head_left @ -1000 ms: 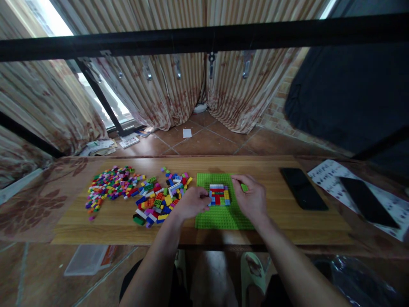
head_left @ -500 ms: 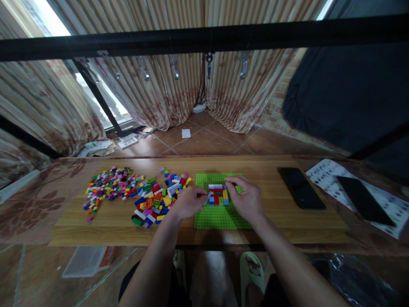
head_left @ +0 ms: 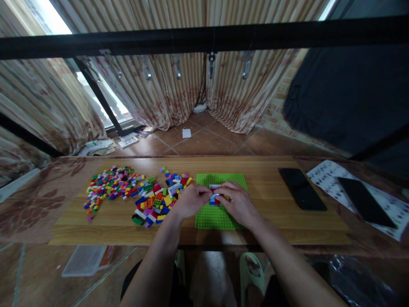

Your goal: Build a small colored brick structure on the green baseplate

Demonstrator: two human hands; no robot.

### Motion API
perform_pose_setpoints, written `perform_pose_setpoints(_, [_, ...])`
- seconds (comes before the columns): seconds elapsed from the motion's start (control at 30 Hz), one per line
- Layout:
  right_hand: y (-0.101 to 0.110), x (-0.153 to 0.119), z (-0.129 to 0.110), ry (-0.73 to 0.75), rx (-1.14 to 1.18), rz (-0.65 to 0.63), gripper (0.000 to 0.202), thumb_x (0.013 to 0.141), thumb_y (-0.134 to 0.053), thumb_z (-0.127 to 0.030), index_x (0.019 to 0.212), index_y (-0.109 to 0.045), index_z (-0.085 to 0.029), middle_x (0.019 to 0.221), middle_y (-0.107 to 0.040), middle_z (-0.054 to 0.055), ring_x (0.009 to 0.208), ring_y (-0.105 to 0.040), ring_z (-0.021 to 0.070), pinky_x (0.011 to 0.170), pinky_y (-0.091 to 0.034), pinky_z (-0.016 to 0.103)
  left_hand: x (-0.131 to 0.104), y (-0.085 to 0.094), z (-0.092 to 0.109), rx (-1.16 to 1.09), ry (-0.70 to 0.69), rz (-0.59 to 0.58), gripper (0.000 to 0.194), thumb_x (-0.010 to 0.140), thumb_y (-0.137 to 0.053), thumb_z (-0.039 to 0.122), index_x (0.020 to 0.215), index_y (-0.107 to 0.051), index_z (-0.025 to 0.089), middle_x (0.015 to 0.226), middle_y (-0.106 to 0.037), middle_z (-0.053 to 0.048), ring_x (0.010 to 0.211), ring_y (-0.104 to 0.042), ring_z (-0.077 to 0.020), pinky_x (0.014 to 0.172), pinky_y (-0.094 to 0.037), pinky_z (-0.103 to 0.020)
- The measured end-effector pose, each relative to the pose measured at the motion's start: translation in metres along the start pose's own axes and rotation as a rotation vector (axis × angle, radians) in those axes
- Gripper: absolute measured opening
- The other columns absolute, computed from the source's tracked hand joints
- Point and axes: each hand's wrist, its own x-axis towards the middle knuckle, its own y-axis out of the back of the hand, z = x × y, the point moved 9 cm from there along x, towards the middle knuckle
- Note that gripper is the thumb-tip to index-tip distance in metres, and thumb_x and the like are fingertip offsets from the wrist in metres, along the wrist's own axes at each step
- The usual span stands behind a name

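A green studded baseplate [head_left: 220, 219] lies on the wooden board in front of me. On it sits a low block of coloured toy bricks [head_left: 213, 202], mostly red, blue and white where it shows; my right hand covers much of it. Over this block the fingertips of both hands meet around a small light blue brick [head_left: 216, 195]. My left hand [head_left: 193, 201] is closed in a pinch at the brick's left end. From the right, my right hand [head_left: 239, 204] has thumb and fingers closed at it too. Whether the brick touches those below is hidden.
Left of the baseplate lies a pile of larger loose bricks [head_left: 158, 202], with a heap of smaller bricks [head_left: 110, 183] beyond. A black phone [head_left: 302, 189] rests at the right, near a printed sheet [head_left: 329, 172] bearing another dark device [head_left: 366, 202]. A black bar [head_left: 191, 39] crosses overhead.
My right hand has come left and down over the bricks, its fingers joining my left hand at the light blue brick. My left hand has shifted slightly right with that brick.
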Motion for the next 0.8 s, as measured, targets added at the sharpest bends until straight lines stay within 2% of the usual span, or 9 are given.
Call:
perform_pose_setpoints(0.13, [0.001,0.0,0.005,-0.024,-0.07,-0.029,0.009,0.086,-0.062,-0.023,0.088,-0.071,-0.024,0.089,-0.066,0.003,0.085,-0.059,0.0188,0.08,-0.045,0.033,0.004,0.008,-0.005,0.004,0.021,0.108,0.03,0.082,-0.049,0.035,0.062,-0.059,0.015,0.053,-0.049,0.004,0.051,-0.042,-0.0089,0.048,-0.03,-0.021])
perform_pose_setpoints(0.27, [0.003,-0.002,0.014,-0.075,-0.123,-0.022,0.009,0.087,-0.061,-0.022,0.086,-0.07,-0.023,0.085,-0.066,0.003,0.084,-0.059,0.0194,0.08,-0.045,0.033,0.005,0.019,-0.016,0.014,0.074,0.212,0.028,0.082,-0.047,0.031,0.059,-0.052,0.017,0.052,-0.048,0.004,0.053,-0.05,-0.0103,0.049,-0.033,-0.02])
perform_pose_setpoints(0.53, [0.001,-0.003,0.021,-0.144,-0.189,0.007,0.006,0.085,-0.064,-0.025,0.082,-0.068,-0.022,0.082,-0.065,0.003,0.083,-0.059,0.0203,0.077,-0.043,0.032,0.007,0.009,-0.011,0.107,0.062,0.167,0.021,0.079,-0.048,0.021,0.068,-0.064,0.014,0.056,-0.057,0.002,0.053,-0.049,-0.0105,0.05,-0.033,-0.021])
perform_pose_setpoints(0.8, [0.001,-0.003,0.023,-0.195,-0.158,0.018,0.006,0.083,-0.064,-0.023,0.078,-0.067,-0.022,0.08,-0.065,0.003,0.079,-0.059,0.02,0.073,-0.043,0.032,0.011,0.004,-0.008,0.184,0.061,0.174,0.024,0.08,-0.051,0.025,0.069,-0.068,0.013,0.055,-0.059,0.001,0.054,-0.047,-0.0108,0.051,-0.031,-0.022])
